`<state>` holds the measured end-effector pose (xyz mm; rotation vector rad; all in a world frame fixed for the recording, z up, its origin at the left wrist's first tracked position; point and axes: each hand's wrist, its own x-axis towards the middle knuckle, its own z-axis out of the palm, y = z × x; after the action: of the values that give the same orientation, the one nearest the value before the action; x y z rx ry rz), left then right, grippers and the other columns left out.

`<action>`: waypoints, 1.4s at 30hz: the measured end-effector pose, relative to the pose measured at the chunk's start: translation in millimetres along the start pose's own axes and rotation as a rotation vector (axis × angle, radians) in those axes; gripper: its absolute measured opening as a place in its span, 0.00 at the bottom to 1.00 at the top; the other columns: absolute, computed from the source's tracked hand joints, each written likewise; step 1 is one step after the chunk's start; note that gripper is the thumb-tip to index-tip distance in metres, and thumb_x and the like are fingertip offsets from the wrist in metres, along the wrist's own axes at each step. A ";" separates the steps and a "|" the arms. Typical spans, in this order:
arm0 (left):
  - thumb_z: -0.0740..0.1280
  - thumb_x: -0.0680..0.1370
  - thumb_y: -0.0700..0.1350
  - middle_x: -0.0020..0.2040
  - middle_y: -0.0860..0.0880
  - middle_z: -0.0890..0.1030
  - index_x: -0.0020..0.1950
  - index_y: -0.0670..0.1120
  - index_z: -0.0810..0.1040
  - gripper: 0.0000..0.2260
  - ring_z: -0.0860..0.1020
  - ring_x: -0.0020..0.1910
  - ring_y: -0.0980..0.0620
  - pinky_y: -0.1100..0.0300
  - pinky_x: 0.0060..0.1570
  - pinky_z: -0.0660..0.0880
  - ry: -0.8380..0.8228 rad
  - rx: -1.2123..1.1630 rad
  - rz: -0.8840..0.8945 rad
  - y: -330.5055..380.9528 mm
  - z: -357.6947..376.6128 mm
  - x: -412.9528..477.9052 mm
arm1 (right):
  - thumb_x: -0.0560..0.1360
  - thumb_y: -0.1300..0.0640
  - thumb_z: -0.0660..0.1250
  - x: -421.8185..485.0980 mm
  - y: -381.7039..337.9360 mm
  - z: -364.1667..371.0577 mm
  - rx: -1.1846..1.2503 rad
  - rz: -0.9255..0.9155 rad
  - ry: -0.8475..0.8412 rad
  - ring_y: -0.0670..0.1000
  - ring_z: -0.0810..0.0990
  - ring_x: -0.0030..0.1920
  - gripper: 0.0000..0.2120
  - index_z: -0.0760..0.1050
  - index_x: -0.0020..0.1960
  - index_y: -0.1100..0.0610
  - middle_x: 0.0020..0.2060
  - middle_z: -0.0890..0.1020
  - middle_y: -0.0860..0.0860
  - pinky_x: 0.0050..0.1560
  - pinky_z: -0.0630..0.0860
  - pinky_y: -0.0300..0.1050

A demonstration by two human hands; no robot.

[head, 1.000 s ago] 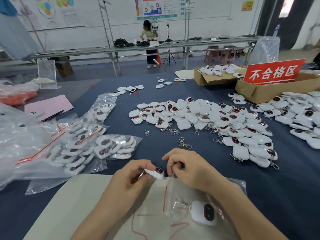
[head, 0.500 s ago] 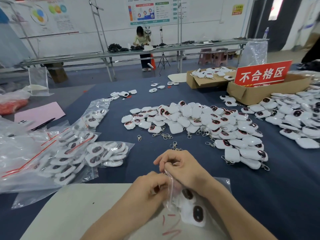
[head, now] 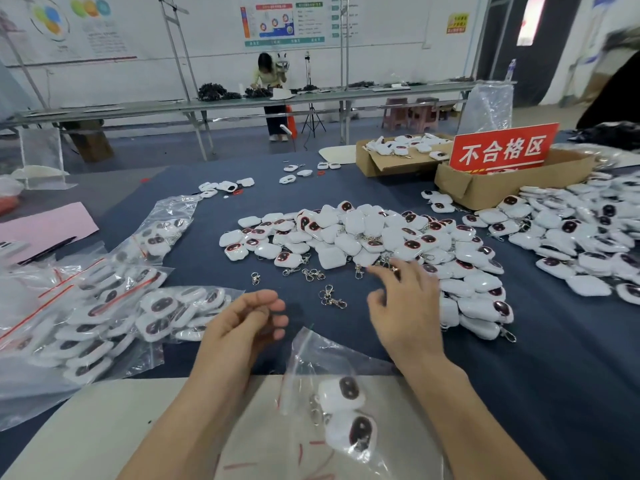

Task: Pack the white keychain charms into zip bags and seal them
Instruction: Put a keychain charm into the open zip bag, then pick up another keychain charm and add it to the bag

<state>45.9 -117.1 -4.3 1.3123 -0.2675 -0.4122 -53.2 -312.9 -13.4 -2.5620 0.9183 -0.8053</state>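
Beyond the flimsy zip bag (head: 311,355), already holding two charms (head: 341,393), both hands are empty, left hand (head: 242,320) loosely curled, right hand (head: 405,306) spread over the pile of white keychain charms (head: 363,233), which look light, hard and slick, best pinched by their edges.

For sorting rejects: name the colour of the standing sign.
The sign is red with white characters; head view.
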 end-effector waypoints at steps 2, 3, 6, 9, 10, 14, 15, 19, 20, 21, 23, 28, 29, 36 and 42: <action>0.61 0.82 0.33 0.43 0.48 0.86 0.52 0.44 0.82 0.11 0.83 0.38 0.53 0.59 0.42 0.80 0.013 -0.116 -0.060 -3.2 4.9 10.9 | 0.79 0.55 0.60 1.6 12.5 0.7 -0.220 0.197 -0.036 0.63 0.55 0.78 0.23 0.69 0.74 0.52 0.77 0.63 0.60 0.76 0.49 0.65; 0.62 0.82 0.33 0.44 0.48 0.86 0.52 0.45 0.82 0.11 0.83 0.39 0.53 0.59 0.42 0.80 0.022 -0.164 -0.081 -4.2 5.5 16.2 | 0.79 0.54 0.60 1.6 16.1 1.1 -0.236 0.262 -0.057 0.64 0.53 0.78 0.24 0.68 0.75 0.52 0.78 0.60 0.61 0.76 0.47 0.66; 0.62 0.82 0.34 0.43 0.50 0.85 0.52 0.47 0.82 0.11 0.83 0.37 0.54 0.62 0.38 0.82 0.044 -0.281 -0.121 -5.8 1.3 28.5 | 0.79 0.56 0.62 1.1 21.0 4.7 -0.222 0.259 -0.017 0.65 0.59 0.76 0.21 0.71 0.72 0.54 0.76 0.62 0.63 0.76 0.50 0.66; 0.62 0.82 0.35 0.42 0.50 0.85 0.52 0.48 0.82 0.12 0.83 0.36 0.55 0.62 0.36 0.82 0.027 -0.302 -0.149 -8.3 -3.2 33.5 | 0.76 0.62 0.66 0.6 21.6 7.6 -0.187 0.173 0.068 0.63 0.70 0.68 0.19 0.77 0.67 0.55 0.70 0.72 0.59 0.72 0.62 0.62; 0.62 0.82 0.35 0.42 0.50 0.85 0.52 0.47 0.82 0.12 0.83 0.36 0.55 0.62 0.36 0.82 0.015 -0.300 -0.154 -9.1 -3.6 34.2 | 0.76 0.63 0.67 0.5 21.6 8.3 -0.180 0.135 0.085 0.62 0.73 0.65 0.18 0.78 0.65 0.54 0.67 0.75 0.57 0.70 0.64 0.61; 0.62 0.82 0.34 0.41 0.49 0.85 0.51 0.46 0.82 0.12 0.83 0.35 0.54 0.62 0.36 0.81 0.000 -0.294 -0.152 -10.9 -2.5 34.0 | 0.76 0.64 0.68 1.6 19.7 11.0 -0.197 -0.009 0.088 0.59 0.76 0.56 0.17 0.80 0.62 0.52 0.54 0.79 0.54 0.73 0.61 0.61; 0.62 0.81 0.34 0.41 0.49 0.85 0.51 0.46 0.82 0.12 0.83 0.35 0.54 0.62 0.35 0.81 0.001 -0.294 -0.151 -10.9 -2.3 33.6 | 0.75 0.64 0.69 1.4 18.8 11.9 -0.198 -0.036 0.084 0.59 0.77 0.54 0.17 0.80 0.62 0.52 0.53 0.79 0.55 0.74 0.60 0.62; 0.61 0.82 0.34 0.40 0.49 0.85 0.51 0.46 0.82 0.12 0.82 0.34 0.55 0.62 0.35 0.81 0.000 -0.290 -0.151 -10.7 -1.3 32.5 | 0.73 0.65 0.73 1.6 19.2 13.1 -0.172 -0.134 0.087 0.62 0.77 0.53 0.18 0.80 0.62 0.60 0.52 0.79 0.60 0.67 0.69 0.68; 0.61 0.82 0.34 0.40 0.49 0.85 0.50 0.46 0.82 0.12 0.82 0.34 0.54 0.63 0.35 0.81 -0.001 -0.286 -0.150 -10.8 -1.1 32.4 | 0.74 0.63 0.73 3.2 20.1 12.2 -0.182 -0.129 0.074 0.64 0.76 0.56 0.19 0.79 0.64 0.61 0.56 0.78 0.61 0.67 0.69 0.68; 0.61 0.82 0.34 0.40 0.49 0.85 0.51 0.46 0.82 0.12 0.82 0.34 0.54 0.63 0.35 0.81 -0.002 -0.280 -0.148 -10.8 -0.7 31.9 | 0.76 0.59 0.72 4.5 21.4 10.5 -0.207 -0.109 0.042 0.64 0.75 0.62 0.20 0.77 0.67 0.61 0.61 0.77 0.61 0.71 0.65 0.68; 0.62 0.82 0.34 0.41 0.49 0.85 0.51 0.46 0.82 0.11 0.82 0.34 0.54 0.62 0.35 0.81 -0.005 -0.270 -0.142 -11.0 -0.4 30.9 | 0.81 0.51 0.64 5.9 24.3 8.3 -0.250 -0.065 -0.049 0.58 0.67 0.72 0.21 0.72 0.72 0.57 0.69 0.74 0.55 0.77 0.48 0.62; 0.63 0.81 0.34 0.42 0.48 0.84 0.49 0.46 0.84 0.12 0.82 0.36 0.53 0.61 0.38 0.80 -0.021 -0.199 -0.112 -10.5 2.0 27.0 | 0.80 0.49 0.64 1.7 19.3 7.2 -0.153 -0.104 -0.059 0.53 0.73 0.64 0.13 0.78 0.63 0.51 0.55 0.81 0.49 0.78 0.43 0.57; 0.63 0.82 0.35 0.42 0.47 0.84 0.48 0.47 0.84 0.12 0.81 0.36 0.53 0.61 0.40 0.79 -0.034 -0.161 -0.096 -10.9 3.2 25.6 | 0.79 0.49 0.66 1.2 15.8 7.5 -0.116 -0.127 -0.049 0.53 0.74 0.62 0.12 0.79 0.61 0.51 0.53 0.81 0.48 0.78 0.45 0.57; 0.63 0.81 0.56 0.47 0.50 0.86 0.50 0.54 0.86 0.13 0.82 0.42 0.56 0.65 0.44 0.79 -0.218 0.369 0.081 -13.6 13.5 14.2 | 0.73 0.55 0.76 -6.5 -17.5 6.9 0.363 -0.284 0.025 0.47 0.76 0.47 0.10 0.77 0.49 0.54 0.46 0.78 0.46 0.49 0.74 0.41; 0.63 0.83 0.56 0.42 0.45 0.84 0.50 0.51 0.84 0.14 0.80 0.41 0.55 0.60 0.47 0.79 -0.231 0.360 0.093 -12.3 12.7 13.1 | 0.73 0.58 0.77 -18.8 -32.6 18.1 0.480 -0.428 -0.061 0.46 0.79 0.44 0.10 0.76 0.46 0.57 0.50 0.76 0.46 0.44 0.77 0.44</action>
<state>50.6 -136.5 -13.8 1.5980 -0.6163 -0.4501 -38.6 -274.5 -20.8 -2.3470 0.1193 -0.9177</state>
